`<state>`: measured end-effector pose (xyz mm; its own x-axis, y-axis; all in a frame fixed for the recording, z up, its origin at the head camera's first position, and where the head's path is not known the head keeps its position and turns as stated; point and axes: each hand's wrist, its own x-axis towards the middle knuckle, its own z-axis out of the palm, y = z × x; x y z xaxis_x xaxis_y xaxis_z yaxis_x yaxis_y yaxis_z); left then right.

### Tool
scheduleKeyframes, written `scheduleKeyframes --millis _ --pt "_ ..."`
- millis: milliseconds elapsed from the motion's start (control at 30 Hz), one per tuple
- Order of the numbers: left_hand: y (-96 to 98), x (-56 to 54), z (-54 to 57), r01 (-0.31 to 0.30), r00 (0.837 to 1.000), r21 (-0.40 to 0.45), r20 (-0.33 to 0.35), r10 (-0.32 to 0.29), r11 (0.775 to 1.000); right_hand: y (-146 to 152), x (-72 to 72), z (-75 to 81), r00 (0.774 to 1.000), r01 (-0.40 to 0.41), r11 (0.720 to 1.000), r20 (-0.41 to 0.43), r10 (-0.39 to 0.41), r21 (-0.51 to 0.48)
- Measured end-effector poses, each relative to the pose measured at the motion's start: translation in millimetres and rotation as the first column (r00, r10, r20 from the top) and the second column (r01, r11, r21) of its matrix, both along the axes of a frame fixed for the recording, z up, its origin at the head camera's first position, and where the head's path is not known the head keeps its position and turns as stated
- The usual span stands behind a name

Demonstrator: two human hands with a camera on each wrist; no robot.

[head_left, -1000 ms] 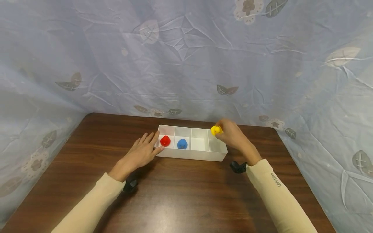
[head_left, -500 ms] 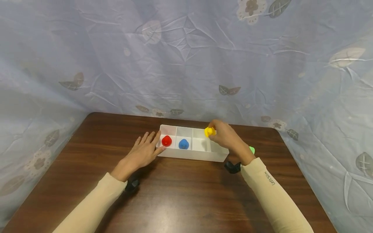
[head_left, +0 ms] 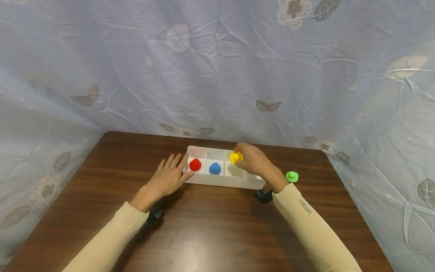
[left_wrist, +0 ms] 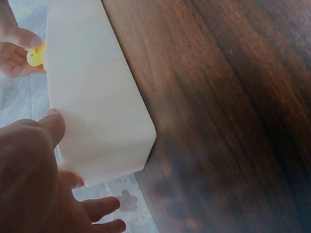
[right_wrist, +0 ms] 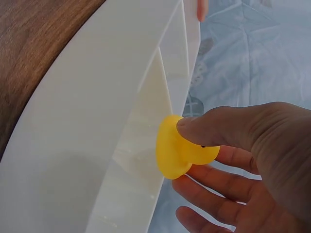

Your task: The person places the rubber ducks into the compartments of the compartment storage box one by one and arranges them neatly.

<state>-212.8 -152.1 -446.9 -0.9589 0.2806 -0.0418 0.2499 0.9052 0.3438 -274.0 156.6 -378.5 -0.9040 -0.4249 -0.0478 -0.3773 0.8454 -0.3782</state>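
My right hand pinches a yellow rubber duck between thumb and fingers, over the third compartment from the left of a white divided box. A red rubber duck sits in the leftmost compartment, and a blue rubber duck in the one beside it. At the box's left end, my left hand has its fingers spread, with thumb and index finger right at the rim. The left wrist view shows that thumb against the box's front wall. My right hand partly covers the rightmost compartment.
A green rubber duck stands on the brown wooden table, to the right of the box beyond my right wrist. Behind the table hangs a pale patterned curtain, which also runs along both sides.
My right hand has carried the yellow duck leftward from above the rightmost compartment to the third one and lowered it slightly. The green duck has come into view. My left hand stays put.
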Motion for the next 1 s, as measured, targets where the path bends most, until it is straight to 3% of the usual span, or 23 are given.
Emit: scheduleKeyframes --millis 367,700,1000 --pt "-2.7 -0.5 -1.7 -0.007 1.0 -0.004 0.024 0.007 1.0 -10 -1.2 -11.8 0.998 -0.056 0.998 -0.003 0.056 0.013" --pt "-0.9 -1.2 -5.5 -0.001 1.0 -0.009 0.025 0.001 1.0 -12 1.1 -14.1 0.999 -0.051 0.998 -0.005 0.051 0.02" --pt "-0.1 -1.1 -2.0 0.002 1.0 -0.01 0.022 -0.002 1.0 -12 0.3 -16.9 0.999 -0.053 0.998 -0.002 0.054 0.04"
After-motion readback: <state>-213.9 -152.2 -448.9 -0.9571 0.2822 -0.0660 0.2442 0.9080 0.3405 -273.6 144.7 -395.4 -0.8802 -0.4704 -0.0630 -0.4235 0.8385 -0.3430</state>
